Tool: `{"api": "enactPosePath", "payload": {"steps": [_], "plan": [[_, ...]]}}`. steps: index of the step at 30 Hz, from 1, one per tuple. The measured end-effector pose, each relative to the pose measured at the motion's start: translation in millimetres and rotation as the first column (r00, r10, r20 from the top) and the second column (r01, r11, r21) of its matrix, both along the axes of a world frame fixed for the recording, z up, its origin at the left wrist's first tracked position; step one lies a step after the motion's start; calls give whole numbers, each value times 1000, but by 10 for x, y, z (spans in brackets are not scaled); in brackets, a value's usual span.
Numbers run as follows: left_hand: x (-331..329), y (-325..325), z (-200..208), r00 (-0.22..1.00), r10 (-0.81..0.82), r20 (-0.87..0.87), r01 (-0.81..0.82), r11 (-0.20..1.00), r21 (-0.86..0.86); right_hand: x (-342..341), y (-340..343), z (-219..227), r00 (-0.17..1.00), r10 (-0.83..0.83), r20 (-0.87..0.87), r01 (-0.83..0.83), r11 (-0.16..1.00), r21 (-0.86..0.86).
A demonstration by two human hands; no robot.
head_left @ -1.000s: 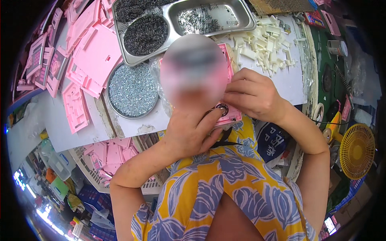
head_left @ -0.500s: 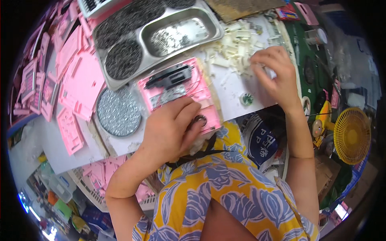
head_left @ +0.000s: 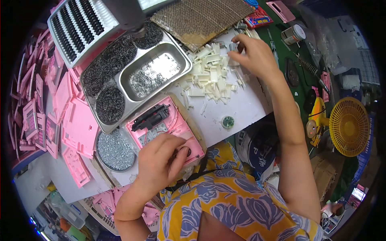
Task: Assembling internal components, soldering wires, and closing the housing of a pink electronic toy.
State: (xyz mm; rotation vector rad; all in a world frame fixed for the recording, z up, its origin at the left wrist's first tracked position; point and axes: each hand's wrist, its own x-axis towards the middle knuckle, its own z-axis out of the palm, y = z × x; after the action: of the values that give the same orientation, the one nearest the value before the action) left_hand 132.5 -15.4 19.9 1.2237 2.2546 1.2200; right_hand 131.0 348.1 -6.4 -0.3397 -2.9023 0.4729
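My left hand (head_left: 161, 158) lies over the near part of a pink plastic casing (head_left: 194, 148), fingers curled and thumb bent in on it. A small dark round part (head_left: 185, 150) shows by the fingertips; whether they grip it too is unclear. Inside the casing sit a black mechanism (head_left: 150, 117), a grey plate (head_left: 157, 130) and thin red wires. At the far end of a heap of cream plastic pieces (head_left: 217, 78), my right hand (head_left: 257, 56) has thumb and forefinger around a small grey part (head_left: 233, 47).
A metal tray (head_left: 125, 86) of dark screws stands beyond the casing, beside a round dish of silvery screws (head_left: 116, 150). Pink panels (head_left: 80, 128) pile up at left. A white rack (head_left: 80, 28), cardboard (head_left: 201, 20), a small green disc (head_left: 227, 122) and a yellow fan (head_left: 349, 126) surround the work.
My right hand has moved from over the bare table to the far side of the cream heap, by the grey parts. My left hand stays on the casing. The view has shifted.
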Motion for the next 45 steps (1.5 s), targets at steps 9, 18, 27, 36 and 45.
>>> {"api": "enactPosePath", "payload": {"steps": [9, 18, 27, 36, 45], "plan": [[-363, 774, 172, 871, -36, 489, 80, 994, -69, 753, -1092, 475, 939, 283, -195, -325, 915, -238], [-339, 764, 236, 939, -326, 114, 335, 939, -80, 1101, -852, 235, 980, 177, 90, 102, -60, -993], [-1670, 1693, -267, 756, -64, -651, 155, 984, 83, 1074, -671, -147, 982, -44, -183, -180, -502, -846], [-1895, 2018, -447, 597, -133, -791, 181, 983, -29, 1450, -459, -163, 977, -181, -116, -186, -442, -877], [-1443, 1651, -36, 595, 135, -792, 202, 929, 310, 1498, -645, 2, 991, 51, 121, 79, 498, -864]]}}
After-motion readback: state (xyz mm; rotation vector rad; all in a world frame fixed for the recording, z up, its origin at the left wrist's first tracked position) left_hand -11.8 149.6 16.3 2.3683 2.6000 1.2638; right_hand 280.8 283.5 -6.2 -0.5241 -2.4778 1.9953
